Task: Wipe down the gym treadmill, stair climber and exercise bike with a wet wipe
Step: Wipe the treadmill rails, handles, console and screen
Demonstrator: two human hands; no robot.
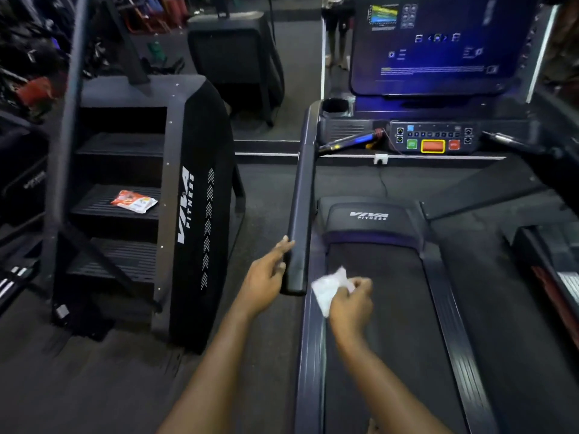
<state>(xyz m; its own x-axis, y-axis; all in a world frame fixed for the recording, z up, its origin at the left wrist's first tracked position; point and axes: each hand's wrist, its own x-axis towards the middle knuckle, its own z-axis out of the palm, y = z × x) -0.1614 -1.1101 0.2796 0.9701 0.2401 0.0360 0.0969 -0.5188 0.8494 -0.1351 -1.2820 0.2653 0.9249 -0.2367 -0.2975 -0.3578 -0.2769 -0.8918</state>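
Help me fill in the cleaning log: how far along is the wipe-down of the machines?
Done: no surface shows visible proof of wiping. In hand: the right hand pinches the wipe beside the treadmill handrail, whose end the left hand touches. Left: the stair climber, with a packet lying on one step, and the exercise bike, which is not clearly in view.

1 wet wipe (329, 288), 1 orange packet (134, 201), 1 lit screen (438, 48)
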